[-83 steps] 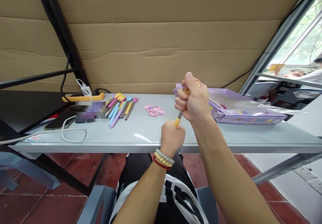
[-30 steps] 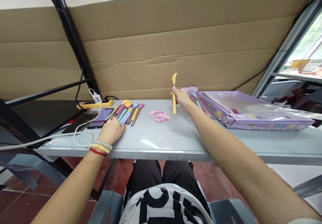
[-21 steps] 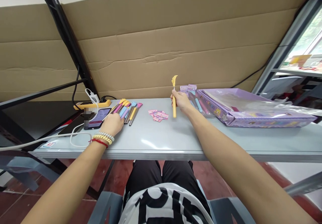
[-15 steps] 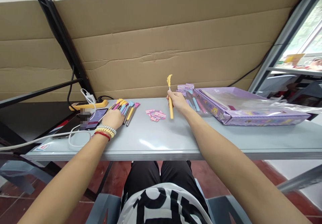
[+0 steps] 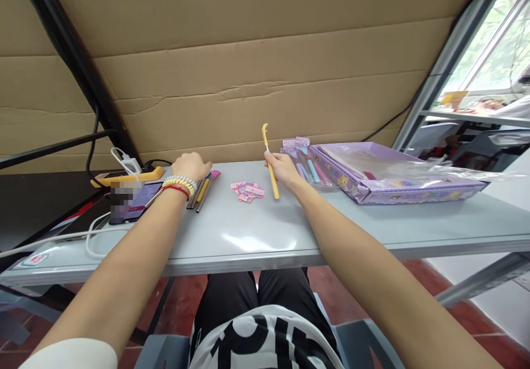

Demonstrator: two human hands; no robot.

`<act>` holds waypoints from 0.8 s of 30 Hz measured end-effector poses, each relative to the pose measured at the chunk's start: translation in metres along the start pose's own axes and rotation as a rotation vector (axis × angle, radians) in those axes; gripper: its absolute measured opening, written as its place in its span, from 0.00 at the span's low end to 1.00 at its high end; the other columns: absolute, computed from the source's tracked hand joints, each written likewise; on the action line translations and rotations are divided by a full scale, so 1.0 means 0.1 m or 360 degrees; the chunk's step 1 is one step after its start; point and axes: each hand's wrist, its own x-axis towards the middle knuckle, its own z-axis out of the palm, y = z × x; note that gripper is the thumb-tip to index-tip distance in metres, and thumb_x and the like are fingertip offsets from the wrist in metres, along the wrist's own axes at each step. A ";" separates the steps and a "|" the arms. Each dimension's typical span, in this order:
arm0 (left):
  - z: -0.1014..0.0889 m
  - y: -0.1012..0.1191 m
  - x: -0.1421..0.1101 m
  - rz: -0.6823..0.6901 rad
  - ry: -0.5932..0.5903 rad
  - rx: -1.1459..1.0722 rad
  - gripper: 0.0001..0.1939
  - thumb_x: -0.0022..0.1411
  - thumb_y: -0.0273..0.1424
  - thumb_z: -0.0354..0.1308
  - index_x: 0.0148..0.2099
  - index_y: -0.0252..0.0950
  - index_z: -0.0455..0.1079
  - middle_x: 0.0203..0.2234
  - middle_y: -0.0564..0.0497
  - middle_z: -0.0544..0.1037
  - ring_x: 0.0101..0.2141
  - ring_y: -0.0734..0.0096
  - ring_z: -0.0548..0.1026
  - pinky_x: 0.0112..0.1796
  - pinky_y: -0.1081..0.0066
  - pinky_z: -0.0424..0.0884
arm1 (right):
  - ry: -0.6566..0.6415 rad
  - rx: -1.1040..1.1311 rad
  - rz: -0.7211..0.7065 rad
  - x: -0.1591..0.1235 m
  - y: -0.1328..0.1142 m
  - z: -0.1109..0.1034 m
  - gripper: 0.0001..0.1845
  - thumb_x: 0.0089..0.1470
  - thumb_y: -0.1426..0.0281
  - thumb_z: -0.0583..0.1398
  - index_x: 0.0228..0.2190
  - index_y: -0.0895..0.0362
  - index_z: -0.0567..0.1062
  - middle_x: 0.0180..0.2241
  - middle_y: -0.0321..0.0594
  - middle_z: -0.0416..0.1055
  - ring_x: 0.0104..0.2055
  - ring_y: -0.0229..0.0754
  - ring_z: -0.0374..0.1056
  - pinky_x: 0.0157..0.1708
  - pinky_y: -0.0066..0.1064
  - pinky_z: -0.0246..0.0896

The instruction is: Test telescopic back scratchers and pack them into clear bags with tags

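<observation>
My right hand (image 5: 281, 169) is closed around a yellow back scratcher (image 5: 274, 180), held upright with its small claw-shaped head at the top. My left hand (image 5: 190, 165) is over the far end of a row of back scratchers (image 5: 203, 191) with metal rods and coloured heads, one of them pink. Its fingers are hidden behind the back of the hand, so what they touch does not show. Between the hands lies a small heap of pink printed cards (image 5: 247, 190). Just right of my right hand are back scratchers in clear wrappers (image 5: 312, 169) with purple tops.
A purple printed box (image 5: 408, 195) with clear plastic film over it stands on the right of the grey table (image 5: 256, 228). At the left are a phone (image 5: 141, 200), a yellow power strip (image 5: 136, 177) and white cables. Cardboard (image 5: 248, 65) walls off the back.
My left hand has moved away from me, to the far end of the row, covering most of the heads. My right hand still holds the yellow back scratcher, now turned slightly. The view has shifted.
</observation>
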 end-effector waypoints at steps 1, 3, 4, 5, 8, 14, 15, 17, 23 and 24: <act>-0.01 0.08 0.01 0.0072 0.0022 -0.0086 0.26 0.57 0.46 0.49 0.43 0.29 0.75 0.41 0.31 0.76 0.44 0.44 0.74 0.40 0.58 0.68 | 0.0040 0.0043 -0.0005 0.00 0.00 0.00 0.23 0.53 0.54 0.57 0.16 0.57 0.66 0.14 0.30 0.52 0.16 0.30 0.49 0.15 0.25 0.44; 0.03 0.23 0.00 0.0271 0.0099 -0.0267 0.24 0.60 0.46 0.46 0.42 0.33 0.75 0.38 0.37 0.78 0.42 0.51 0.74 0.40 0.62 0.68 | 0.0060 0.0215 0.0056 -0.01 0.00 -0.01 0.24 0.51 0.52 0.58 0.16 0.57 0.66 0.14 0.29 0.50 0.16 0.29 0.47 0.15 0.24 0.42; 0.07 0.29 -0.02 0.0370 0.0161 -0.0353 0.23 0.61 0.45 0.45 0.41 0.35 0.74 0.38 0.40 0.79 0.41 0.54 0.74 0.41 0.63 0.67 | 0.0025 0.0329 0.0112 -0.01 -0.01 -0.02 0.24 0.50 0.51 0.59 0.17 0.57 0.66 0.14 0.29 0.49 0.15 0.29 0.46 0.14 0.24 0.42; 0.12 0.34 -0.05 0.0476 0.0199 -0.0415 0.22 0.62 0.45 0.45 0.41 0.36 0.74 0.37 0.42 0.79 0.41 0.57 0.74 0.41 0.65 0.67 | -0.0034 0.0444 0.0169 -0.01 0.00 -0.03 0.24 0.48 0.50 0.59 0.18 0.57 0.67 0.14 0.28 0.48 0.15 0.29 0.46 0.14 0.24 0.41; 0.25 0.42 -0.15 0.0803 0.0203 -0.0558 0.23 0.64 0.45 0.42 0.38 0.36 0.73 0.35 0.45 0.78 0.37 0.63 0.73 0.39 0.69 0.65 | -0.0258 0.0688 0.0237 -0.02 0.02 -0.05 0.25 0.43 0.48 0.63 0.23 0.58 0.69 0.14 0.27 0.51 0.14 0.29 0.48 0.13 0.24 0.40; 0.30 0.46 -0.40 0.1135 -0.0172 -0.0939 0.24 0.65 0.45 0.41 0.43 0.35 0.72 0.31 0.50 0.77 0.31 0.70 0.72 0.34 0.72 0.64 | -0.0568 0.0750 0.0184 -0.05 0.05 0.01 0.26 0.34 0.52 0.69 0.28 0.61 0.72 0.19 0.33 0.64 0.17 0.31 0.59 0.12 0.24 0.46; 0.31 0.48 -0.43 0.1169 -0.0203 -0.0980 0.22 0.64 0.44 0.43 0.45 0.35 0.71 0.30 0.51 0.77 0.30 0.70 0.71 0.34 0.72 0.64 | -0.0619 0.0742 0.0176 -0.07 0.04 0.02 0.26 0.34 0.53 0.69 0.28 0.61 0.72 0.20 0.33 0.66 0.18 0.32 0.60 0.12 0.24 0.47; 0.33 0.51 -0.46 0.1210 -0.0161 -0.1004 0.19 0.64 0.41 0.45 0.46 0.35 0.70 0.30 0.51 0.76 0.29 0.71 0.71 0.33 0.73 0.64 | -0.0663 0.0748 0.0164 -0.08 0.02 0.03 0.25 0.34 0.56 0.70 0.30 0.60 0.72 0.21 0.33 0.68 0.18 0.32 0.61 0.13 0.23 0.49; 0.39 0.49 -0.40 0.1127 0.0102 -0.0760 0.18 0.63 0.28 0.46 0.53 0.38 0.67 0.40 0.45 0.77 0.39 0.65 0.74 0.38 0.70 0.65 | -0.0289 0.0976 0.0189 -0.06 -0.07 -0.12 0.20 0.36 0.61 0.69 0.27 0.58 0.69 0.21 0.30 0.66 0.17 0.29 0.60 0.14 0.22 0.48; 0.38 0.48 -0.39 0.1107 0.0105 -0.0716 0.19 0.64 0.29 0.46 0.55 0.39 0.66 0.42 0.45 0.77 0.41 0.64 0.74 0.39 0.70 0.66 | -0.0237 0.0988 0.0192 -0.05 -0.07 -0.14 0.19 0.36 0.62 0.69 0.26 0.58 0.68 0.20 0.30 0.66 0.17 0.29 0.59 0.14 0.22 0.48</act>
